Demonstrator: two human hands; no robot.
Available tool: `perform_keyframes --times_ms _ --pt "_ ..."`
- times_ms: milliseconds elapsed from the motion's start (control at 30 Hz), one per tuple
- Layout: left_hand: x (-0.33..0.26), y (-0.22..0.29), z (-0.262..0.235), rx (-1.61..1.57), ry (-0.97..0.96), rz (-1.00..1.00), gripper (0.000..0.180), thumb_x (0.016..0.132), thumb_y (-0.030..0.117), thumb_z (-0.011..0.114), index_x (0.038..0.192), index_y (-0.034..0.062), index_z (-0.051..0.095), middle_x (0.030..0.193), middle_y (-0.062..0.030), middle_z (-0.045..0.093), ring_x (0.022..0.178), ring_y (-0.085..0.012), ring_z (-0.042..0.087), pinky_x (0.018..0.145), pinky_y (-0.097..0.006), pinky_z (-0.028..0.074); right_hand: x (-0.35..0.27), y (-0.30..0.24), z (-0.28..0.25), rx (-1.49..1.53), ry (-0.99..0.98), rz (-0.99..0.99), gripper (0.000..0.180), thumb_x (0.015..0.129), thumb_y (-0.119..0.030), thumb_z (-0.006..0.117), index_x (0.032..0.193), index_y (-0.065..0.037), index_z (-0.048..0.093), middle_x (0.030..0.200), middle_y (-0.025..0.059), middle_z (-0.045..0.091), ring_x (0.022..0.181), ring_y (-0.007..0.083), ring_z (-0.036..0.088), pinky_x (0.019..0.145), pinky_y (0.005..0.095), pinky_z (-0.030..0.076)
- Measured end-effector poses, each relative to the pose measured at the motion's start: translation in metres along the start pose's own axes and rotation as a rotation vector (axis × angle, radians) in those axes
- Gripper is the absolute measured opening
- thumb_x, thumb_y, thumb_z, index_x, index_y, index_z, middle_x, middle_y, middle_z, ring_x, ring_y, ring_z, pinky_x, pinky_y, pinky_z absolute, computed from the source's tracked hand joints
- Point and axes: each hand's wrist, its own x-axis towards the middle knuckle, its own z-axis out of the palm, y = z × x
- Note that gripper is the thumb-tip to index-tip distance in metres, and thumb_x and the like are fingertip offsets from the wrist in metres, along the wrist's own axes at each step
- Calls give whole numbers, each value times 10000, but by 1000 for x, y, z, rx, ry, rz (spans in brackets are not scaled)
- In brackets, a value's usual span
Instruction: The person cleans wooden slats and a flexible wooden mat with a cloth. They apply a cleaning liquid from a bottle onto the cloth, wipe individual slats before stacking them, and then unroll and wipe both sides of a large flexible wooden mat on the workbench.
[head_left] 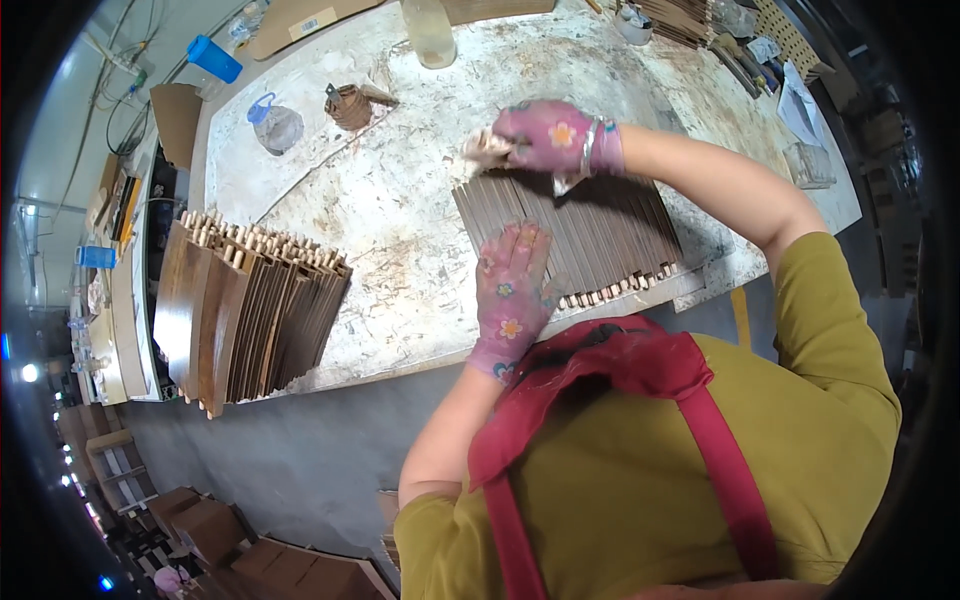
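A row of dark wooden slats (610,225) lies side by side on the worktable, with pale dowel ends along the near edge. My left hand (513,290), in a pink flowered glove, rests flat on the near left part of the row with its fingers stretched out. Closed around a crumpled whitish rag (487,148), my gloved right hand (550,135) is at the far edge of the slats. Whether the rag touches the wood there is hard to tell. To the left stands a thick bundle of brown wooden slats (245,315), pale dowels sticking out of their ends.
On the stained white worktable (390,260) stand a plastic jug with a blue handle (275,125), a brown wound roll (347,107) and a cloudy container (428,35). Hand tools (745,65) lie at the far right, above a clear glass jar (808,165). Cartons (205,525) sit beyond the floor.
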Motion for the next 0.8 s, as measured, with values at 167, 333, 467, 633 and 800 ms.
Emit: perform_keyframes --times_ms 167,333,467,633,800 --pt "5 0 -1 -13 -11 10 533 825 304 669 1285 58 562 1319 -133 536 1264 -335 457 1058 -495 323 2 0 60 -53 133 -225 164 776 -158 615 922 -91 644 920 150 660 863 324 659 740 440 529" --pt "12 3 -8 -30 -5 25 535 819 296 676 1287 63 563 1319 -131 539 1254 -341 464 1053 -488 328 29 38 12 203 -54 344 205 842 -209 633 1004 -88 671 815 130 683 736 276 671 664 378 545" --pt "6 1 -6 -26 2 5 533 808 288 685 1278 62 571 1320 -128 542 1244 -340 470 1044 -488 335 -5 21 -29 333 -97 390 261 925 -279 553 1070 -80 641 883 133 690 778 246 671 733 379 548" --pt "11 0 -5 -6 -41 57 529 795 279 694 1259 52 582 1300 -129 554 1229 -346 471 1031 -499 342 -43 6 50 -40 148 -445 233 748 -189 637 946 -66 621 931 129 650 881 350 641 760 443 523" --pt "13 2 -9 -15 -60 83 517 795 268 692 1249 45 586 1268 -131 566 1235 -344 461 1032 -506 343 -14 6 54 -58 103 -278 199 724 -120 654 915 -63 661 936 164 662 898 333 657 732 429 539"
